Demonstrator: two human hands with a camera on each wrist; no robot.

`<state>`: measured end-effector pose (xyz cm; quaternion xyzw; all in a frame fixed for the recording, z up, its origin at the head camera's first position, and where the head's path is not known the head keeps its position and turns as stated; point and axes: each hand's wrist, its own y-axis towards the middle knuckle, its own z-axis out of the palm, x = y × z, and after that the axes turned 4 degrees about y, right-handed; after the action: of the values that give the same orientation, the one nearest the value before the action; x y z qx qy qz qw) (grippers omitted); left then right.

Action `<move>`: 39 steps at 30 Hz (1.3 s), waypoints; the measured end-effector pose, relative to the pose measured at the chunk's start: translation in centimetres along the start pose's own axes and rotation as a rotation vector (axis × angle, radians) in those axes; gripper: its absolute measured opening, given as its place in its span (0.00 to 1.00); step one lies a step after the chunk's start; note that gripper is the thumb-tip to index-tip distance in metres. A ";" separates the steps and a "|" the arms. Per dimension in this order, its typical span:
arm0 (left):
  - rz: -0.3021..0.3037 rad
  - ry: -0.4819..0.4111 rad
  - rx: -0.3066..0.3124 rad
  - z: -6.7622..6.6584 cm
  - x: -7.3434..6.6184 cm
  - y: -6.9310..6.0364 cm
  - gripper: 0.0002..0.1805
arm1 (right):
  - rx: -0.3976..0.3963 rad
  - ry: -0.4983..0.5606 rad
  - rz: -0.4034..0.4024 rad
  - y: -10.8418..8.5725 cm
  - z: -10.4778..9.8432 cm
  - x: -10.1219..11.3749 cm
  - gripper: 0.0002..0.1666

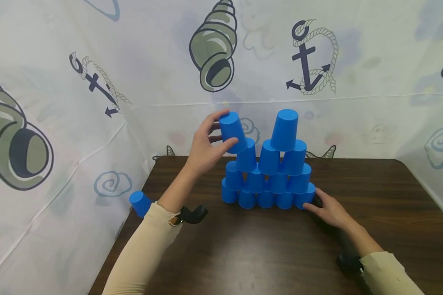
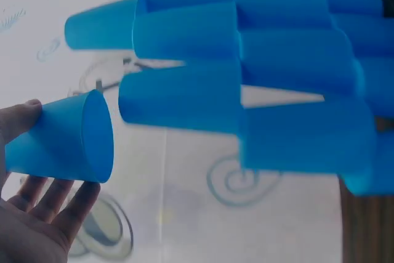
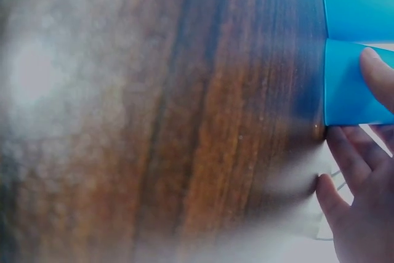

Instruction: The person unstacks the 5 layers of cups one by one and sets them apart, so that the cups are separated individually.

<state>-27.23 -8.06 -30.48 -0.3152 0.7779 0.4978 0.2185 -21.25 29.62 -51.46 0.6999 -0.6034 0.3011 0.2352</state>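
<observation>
An upside-down blue cup (image 1: 232, 132) is in my left hand (image 1: 206, 149), gripped between thumb and fingers. It is tilted, beside and slightly above the third row's left cup (image 1: 247, 155); in the left wrist view a gap separates the held cup (image 2: 61, 138) from the stack. Blue cups stand upside down in a stepped pyramid (image 1: 256, 181), with a single cup (image 1: 284, 130) on top at the right. Low at the stack's right end, my right hand (image 1: 332, 211) holds the bottom row's end cup (image 1: 303, 197), thumb in front and fingers along its side.
Another blue cup (image 1: 140, 203) lies tilted near the left edge of the dark wooden table (image 1: 251, 250), partly behind the left forearm. White patterned cloth (image 1: 151, 73) hangs behind the table and along its left side.
</observation>
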 end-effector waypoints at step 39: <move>-0.623 0.654 -0.126 -8.4 13.2 -21.3 0.43 | 0.016 -0.010 0.024 0.1 0.0 -0.4 0.52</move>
<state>-21.74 -25.87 -49.21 -0.6875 0.6422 0.3292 0.0808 -21.39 29.85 -51.75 0.6959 -0.6107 0.3051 0.2227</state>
